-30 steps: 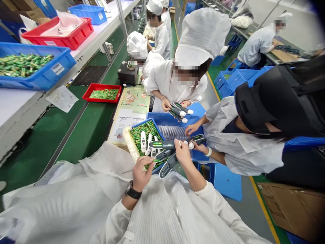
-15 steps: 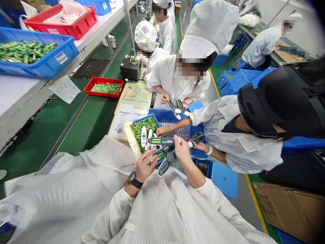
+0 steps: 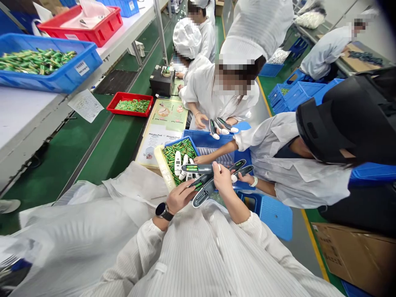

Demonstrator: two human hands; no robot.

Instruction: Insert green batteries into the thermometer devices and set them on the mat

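Observation:
Fanned out from my right hand [image 3: 222,178] are several dark-grey-backed thermometers, its fingers closed round their white ends. The upper thermometer [image 3: 201,168] shows green batteries in its open compartment. The lowest thermometer [image 3: 204,194] has an open compartment with no batteries visible. My left hand [image 3: 179,197], a black watch on its wrist, has its fingers closed at the end of the middle thermometer [image 3: 201,180], where green batteries show; the fingertips are partly hidden. Just beyond, a blue bin [image 3: 195,149] holds loose green batteries with white thermometers [image 3: 177,163] lying on them.
A co-worker's arm [image 3: 218,154] reaches over the bin from the right; their other hand [image 3: 246,178] holds thermometers close to mine. Across from me another person's hands hold thermometers [image 3: 213,128]. A red tray [image 3: 119,97] of batteries stands on the green belt; a blue stool [image 3: 276,216] is at right.
My left hand has moved slightly right and up, its fingers closing in against the middle thermometer. The view has shifted a little. The person across has tilted their thermometers.

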